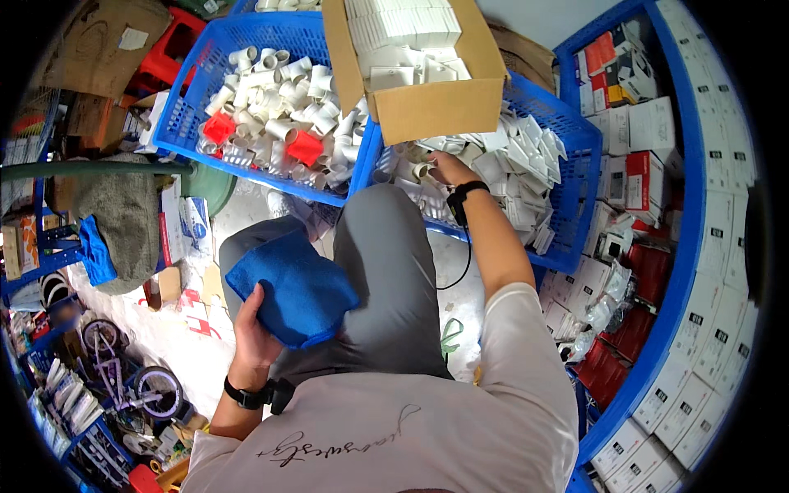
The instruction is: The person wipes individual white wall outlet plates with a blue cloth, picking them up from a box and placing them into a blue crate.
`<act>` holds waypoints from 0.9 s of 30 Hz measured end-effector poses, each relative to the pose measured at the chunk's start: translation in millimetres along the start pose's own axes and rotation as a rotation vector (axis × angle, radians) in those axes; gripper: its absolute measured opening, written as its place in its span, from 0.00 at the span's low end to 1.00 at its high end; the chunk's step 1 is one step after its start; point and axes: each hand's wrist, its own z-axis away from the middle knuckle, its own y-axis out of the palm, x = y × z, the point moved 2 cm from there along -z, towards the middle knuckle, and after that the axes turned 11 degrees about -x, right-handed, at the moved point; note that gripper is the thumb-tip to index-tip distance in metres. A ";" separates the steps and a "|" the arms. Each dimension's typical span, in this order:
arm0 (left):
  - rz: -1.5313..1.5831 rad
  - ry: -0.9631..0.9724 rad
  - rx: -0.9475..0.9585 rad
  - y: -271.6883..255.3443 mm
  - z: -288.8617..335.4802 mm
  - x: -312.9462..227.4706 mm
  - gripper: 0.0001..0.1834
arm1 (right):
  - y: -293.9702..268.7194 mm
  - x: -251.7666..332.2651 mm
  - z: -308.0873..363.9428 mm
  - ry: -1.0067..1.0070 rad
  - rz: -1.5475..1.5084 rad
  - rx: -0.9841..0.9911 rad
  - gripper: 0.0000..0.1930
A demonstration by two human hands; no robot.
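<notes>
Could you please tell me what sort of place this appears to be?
Probably a storeroom or shop stockroom: blue baskets of loose white fittings, an open cardboard carton of white pieces, and white boxes stacked along the right suggest it.

- Right hand (449, 170): fingertips partly hidden toward the right basket (585, 205)'s left edge; grip unclear.
- Left hand (256, 333): most fingers hidden beneath the cloth (296, 287).
- Cardboard box (440, 113): cut off above, hiding that basket's far left corner.
</notes>
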 end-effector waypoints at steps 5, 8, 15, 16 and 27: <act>-0.028 -0.032 -0.070 8.3 -3.0 -2.0 0.28 | 80.7 -87.2 -42.8 0.688 -0.831 0.123 0.18; 0.031 -0.054 -0.147 -0.4 0.2 6.8 0.27 | 75.1 9.1 -30.7 -0.339 0.672 0.336 0.18; -0.058 -0.015 -0.069 2.0 2.6 -2.4 0.28 | 72.2 -0.2 -24.6 -0.176 0.477 0.153 0.08; -0.067 -0.018 -0.055 3.7 2.9 -3.0 0.28 | 73.0 -14.0 -26.5 -0.240 0.514 0.084 0.07; 0.115 -0.080 0.236 -14.5 16.5 1.5 0.31 | -63.1 -12.6 117.7 0.004 -0.119 -0.537 0.12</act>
